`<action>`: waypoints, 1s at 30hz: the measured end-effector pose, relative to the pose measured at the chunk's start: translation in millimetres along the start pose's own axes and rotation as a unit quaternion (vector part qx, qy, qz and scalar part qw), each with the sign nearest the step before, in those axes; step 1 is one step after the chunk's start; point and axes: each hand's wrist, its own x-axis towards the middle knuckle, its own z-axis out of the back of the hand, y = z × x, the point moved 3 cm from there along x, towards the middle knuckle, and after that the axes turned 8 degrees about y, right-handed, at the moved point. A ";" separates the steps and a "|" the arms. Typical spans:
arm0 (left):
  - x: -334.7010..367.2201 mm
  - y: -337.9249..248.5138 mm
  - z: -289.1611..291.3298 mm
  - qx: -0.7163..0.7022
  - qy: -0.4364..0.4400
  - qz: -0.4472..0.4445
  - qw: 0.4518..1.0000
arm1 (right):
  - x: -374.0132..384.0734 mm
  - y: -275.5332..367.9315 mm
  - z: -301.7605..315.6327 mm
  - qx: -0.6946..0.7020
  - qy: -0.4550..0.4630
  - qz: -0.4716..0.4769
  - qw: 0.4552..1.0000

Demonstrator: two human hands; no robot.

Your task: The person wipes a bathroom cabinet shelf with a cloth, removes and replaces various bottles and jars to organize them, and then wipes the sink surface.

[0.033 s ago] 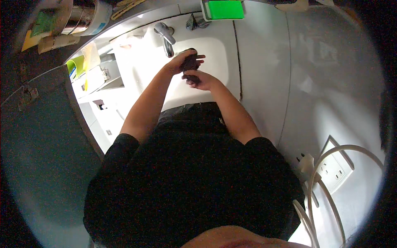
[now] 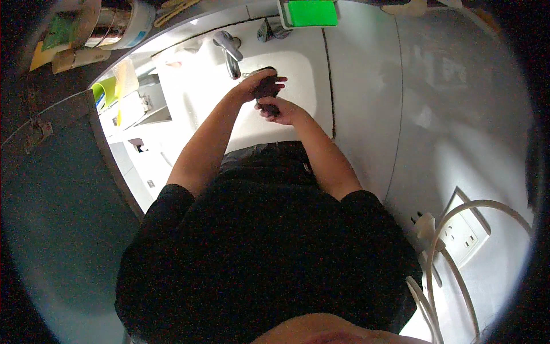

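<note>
Small dark oblong object over white basin, at 5 o'clock from chrome tap; left hand grip closed round it; right hand pinches lower end; best kept low under spout, turned slowly.

The faucet stands just behind the hands, blocking the far side; the white basin lies open to their right
</note>
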 end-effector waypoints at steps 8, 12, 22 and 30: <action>52.2 11.6 -24.2 0.247 -0.160 -0.068 0.953 | -33.7 16.4 -2.3 -0.255 -0.300 0.082 0.915; 64.4 11.7 -79.7 0.445 -0.257 -0.084 0.854 | -32.9 5.9 30.8 -0.775 -0.405 0.159 0.457; 29.2 20.0 -98.3 0.471 -0.350 -0.090 0.804 | -34.9 -5.1 28.4 -0.600 -0.533 0.085 0.591; -51.6 13.6 -45.2 0.538 -0.436 -0.140 0.708 | -35.8 1.5 22.8 -0.453 -0.395 0.099 0.793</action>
